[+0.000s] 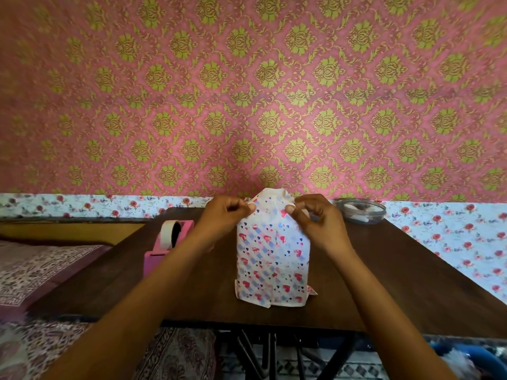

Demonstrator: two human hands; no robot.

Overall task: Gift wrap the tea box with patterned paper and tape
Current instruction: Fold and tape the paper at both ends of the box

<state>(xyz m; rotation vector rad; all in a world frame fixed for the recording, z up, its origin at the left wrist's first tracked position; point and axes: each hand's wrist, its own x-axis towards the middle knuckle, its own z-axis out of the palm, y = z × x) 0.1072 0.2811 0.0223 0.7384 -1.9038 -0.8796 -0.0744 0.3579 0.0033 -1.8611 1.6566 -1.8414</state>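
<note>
The tea box (271, 259) stands upright in the middle of the dark wooden table (397, 283), covered in white paper with red and blue hearts. Loose paper sticks up above its top end, and small flaps poke out at the bottom. My left hand (222, 218) pinches the paper at the upper left corner with thumb and curled fingers. At the upper right corner my right hand (315, 220) pinches the paper in the same way. A pink tape dispenser (167, 244) with a roll of tape sits to the left of the box.
A clear round plastic container (360, 211) stands at the table's back right, near the wall. A bed with a patterned cover (33, 270) lies to the left of the table. The table's black metal legs (263, 355) show below its front edge.
</note>
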